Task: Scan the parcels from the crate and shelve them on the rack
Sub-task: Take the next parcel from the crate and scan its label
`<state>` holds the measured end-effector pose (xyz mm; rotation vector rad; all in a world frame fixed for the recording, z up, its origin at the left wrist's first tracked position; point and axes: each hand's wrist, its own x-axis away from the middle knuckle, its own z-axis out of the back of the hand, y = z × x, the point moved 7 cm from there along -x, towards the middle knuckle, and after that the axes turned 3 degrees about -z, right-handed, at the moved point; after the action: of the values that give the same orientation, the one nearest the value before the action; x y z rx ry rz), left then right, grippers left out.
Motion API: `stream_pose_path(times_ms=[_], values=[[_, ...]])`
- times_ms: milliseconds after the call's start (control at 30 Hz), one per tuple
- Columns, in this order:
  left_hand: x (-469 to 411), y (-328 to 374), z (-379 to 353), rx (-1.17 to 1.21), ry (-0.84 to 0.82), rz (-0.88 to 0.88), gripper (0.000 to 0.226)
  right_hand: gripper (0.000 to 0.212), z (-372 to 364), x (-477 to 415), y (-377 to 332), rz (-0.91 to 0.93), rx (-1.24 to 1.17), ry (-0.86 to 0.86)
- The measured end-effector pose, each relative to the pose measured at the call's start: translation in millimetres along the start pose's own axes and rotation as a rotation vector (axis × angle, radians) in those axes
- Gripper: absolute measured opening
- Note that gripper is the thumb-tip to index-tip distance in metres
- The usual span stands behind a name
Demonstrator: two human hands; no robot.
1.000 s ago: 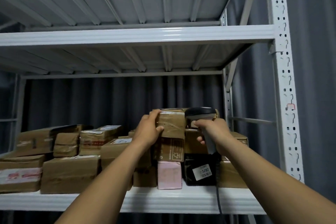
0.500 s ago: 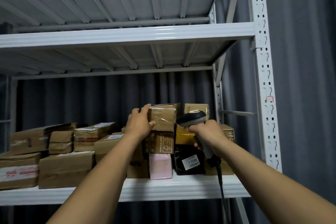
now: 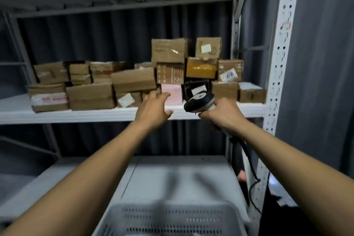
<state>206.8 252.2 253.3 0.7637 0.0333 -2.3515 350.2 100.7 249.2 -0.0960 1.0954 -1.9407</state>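
Several brown cardboard parcels are stacked on the white rack shelf (image 3: 95, 114). One taped brown parcel (image 3: 168, 50) sits on top of the stack, next to a smaller box (image 3: 208, 47). My left hand (image 3: 155, 110) hovers in front of the shelf edge, fingers relaxed and empty, near a pink parcel (image 3: 172, 93). My right hand (image 3: 222, 114) grips the handle of a black and grey barcode scanner (image 3: 199, 101), whose cable hangs down to the right. The rim of a grey perforated crate (image 3: 168, 214) shows at the bottom; its inside is out of view.
A white perforated upright (image 3: 281, 48) stands at the right, with a dark curtain behind the rack. A lower white shelf surface (image 3: 172, 174) lies beneath my arms. A black parcel (image 3: 195, 87) with a white label sits behind the scanner.
My left hand let go of the taped parcel on top of the stack and dropped to shelf level. The scanner hand came down too, and my view tilted downward, bringing the crate into sight.
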Motion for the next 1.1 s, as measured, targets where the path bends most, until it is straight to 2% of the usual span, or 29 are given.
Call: stream_pose_path(times_ms=[133,267,400,533,833,933,1100], values=[[61,-8,-53,0.005,-0.135,0.035,0.061,0.02,-36,44,51,-0.065,0.053,-0.088],[122,-17,-115,0.024,-0.254,0.097,0.06,0.016,-74,83,104,-0.149,0.005,-0.197],[185,-22,-186,0.03,-0.389,0.143,0.061,0.014,-108,122,163,-0.204,0.061,-0.269],[244,-13,-252,0.076,-0.53,0.158,0.059,0.02,-131,149,217,-0.226,0.104,-0.346],[351,34,-388,0.194,-0.792,0.093,0.046,0.026,-146,184,324,-0.202,0.393,-0.543],[371,49,-432,0.246,-0.865,0.092,0.054,0.025,-143,185,353,-0.204,0.476,-0.6],[385,70,-494,0.295,-1.02,0.082,0.063,0.032,-151,183,383,-0.231,0.473,-0.65]])
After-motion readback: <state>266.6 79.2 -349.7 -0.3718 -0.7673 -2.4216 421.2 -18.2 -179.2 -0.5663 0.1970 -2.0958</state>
